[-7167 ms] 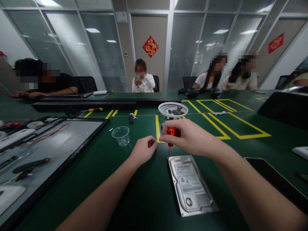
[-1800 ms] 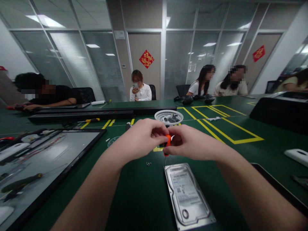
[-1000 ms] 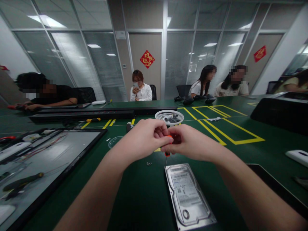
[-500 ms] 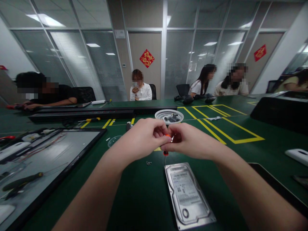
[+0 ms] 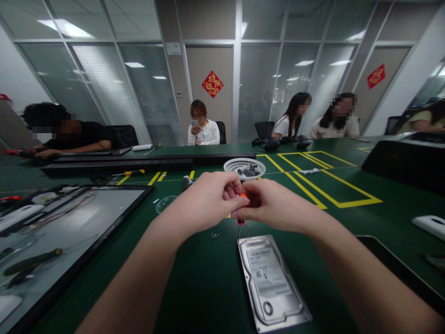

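A silver hard drive [image 5: 273, 283] lies label up on the green table. Above its far left corner stands a screwdriver [image 5: 240, 221] with an orange and black handle, its thin shaft reaching down to that corner. My left hand [image 5: 212, 197] is closed with thumb and fingers at the top of the handle. My right hand [image 5: 267, 202] is wrapped round the handle just below, covering most of it. A small pile of screws [image 5: 215, 236] sits on the table left of the drive.
A white basket [image 5: 227, 172] with dark parts stands beyond my hands. On the left lies a large panel [image 5: 114, 204] with tools on it. A clear round dish [image 5: 163, 204] is by my left wrist. Long black bars [image 5: 121, 166] cross the back. Several people sit opposite.
My fingers have shifted slightly at the top of the screwdriver, and its orange cap turns. The hard drive and the screws stay in place.
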Demonstrator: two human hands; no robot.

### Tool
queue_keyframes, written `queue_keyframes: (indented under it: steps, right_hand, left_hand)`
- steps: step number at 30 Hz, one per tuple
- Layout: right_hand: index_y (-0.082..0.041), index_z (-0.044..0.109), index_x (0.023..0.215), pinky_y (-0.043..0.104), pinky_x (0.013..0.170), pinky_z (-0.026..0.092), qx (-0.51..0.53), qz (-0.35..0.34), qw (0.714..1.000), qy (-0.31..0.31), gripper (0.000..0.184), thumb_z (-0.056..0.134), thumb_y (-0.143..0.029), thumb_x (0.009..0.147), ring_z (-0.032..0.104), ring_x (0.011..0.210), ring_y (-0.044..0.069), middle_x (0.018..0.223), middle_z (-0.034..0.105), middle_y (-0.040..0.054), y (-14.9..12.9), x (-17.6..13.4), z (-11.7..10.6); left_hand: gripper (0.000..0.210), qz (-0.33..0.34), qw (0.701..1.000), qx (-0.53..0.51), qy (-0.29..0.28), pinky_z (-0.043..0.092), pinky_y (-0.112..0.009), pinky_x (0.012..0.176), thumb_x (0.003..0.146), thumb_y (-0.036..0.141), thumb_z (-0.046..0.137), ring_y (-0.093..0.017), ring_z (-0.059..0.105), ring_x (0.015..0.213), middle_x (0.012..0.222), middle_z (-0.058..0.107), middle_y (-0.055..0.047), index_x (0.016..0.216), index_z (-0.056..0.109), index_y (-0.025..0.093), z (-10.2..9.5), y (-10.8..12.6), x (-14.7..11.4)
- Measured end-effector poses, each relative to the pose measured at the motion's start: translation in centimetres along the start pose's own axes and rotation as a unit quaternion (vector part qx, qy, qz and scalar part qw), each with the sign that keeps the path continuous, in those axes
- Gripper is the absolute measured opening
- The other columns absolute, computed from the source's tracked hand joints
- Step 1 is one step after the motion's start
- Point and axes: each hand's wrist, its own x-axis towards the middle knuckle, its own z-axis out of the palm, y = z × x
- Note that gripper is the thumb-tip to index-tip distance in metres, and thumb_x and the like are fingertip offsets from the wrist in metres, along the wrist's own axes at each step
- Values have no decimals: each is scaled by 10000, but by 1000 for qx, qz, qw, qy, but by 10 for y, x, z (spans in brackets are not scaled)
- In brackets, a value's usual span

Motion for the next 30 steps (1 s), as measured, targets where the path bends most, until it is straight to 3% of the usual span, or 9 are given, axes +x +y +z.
queue_keyframes:
  steps: [7,11,15,19,22,25,30]
  right_hand:
    - [-172,684,930,264,601,441,25,-7,999,-29,88,652,-204,855,657,736,179,844,723,35,-5,-2,-4]
    - [-174,651,842,262,568,398,-27,10,1000,10,78,698,-232,818,619,687,172,766,683,23,-4,-1,-1]
    - [-177,652,869,263,559,389,-23,10,1000,18,212,761,-349,812,611,683,175,783,691,29,-3,-1,-1]
    - [-174,682,953,259,594,411,18,2,1000,-10,158,735,-248,824,642,724,175,863,730,41,-5,-2,-3]
    - [-176,694,914,260,592,404,11,-3,1000,-14,77,678,-200,843,638,706,171,823,725,30,-4,-2,-3]
    - [-179,685,839,265,568,386,-26,-4,1000,1,68,693,-247,837,613,668,166,752,698,16,-2,-1,-1]
    - [-181,685,854,267,536,369,-36,13,999,5,226,767,-388,813,601,645,165,747,695,17,-3,-1,-1]
  left_hand:
    - [136,13,1000,15,-15,496,-267,672,875,315,658,-174,669,779,891,734,-25,925,714,202,-5,-1,-1]
    - [187,-8,1000,20,13,462,-257,599,837,374,714,-165,651,715,815,714,-9,878,677,195,-1,1,-1]
    - [127,5,1000,31,1,457,-259,608,868,318,669,-156,647,707,796,711,-4,830,683,197,0,1,-1]
    - [99,17,1000,12,-14,496,-268,682,873,257,642,-167,676,780,894,742,-17,912,718,208,-3,2,-2]
    - [169,3,1000,-2,5,500,-270,663,849,326,697,-177,675,778,897,742,-22,968,700,206,-1,3,-1]
    - [202,-9,1000,22,12,465,-263,606,842,391,716,-176,658,735,826,721,-15,891,682,198,1,2,-1]
    - [114,12,999,52,6,428,-255,609,887,300,646,-152,634,711,794,705,2,843,677,200,0,2,-1]
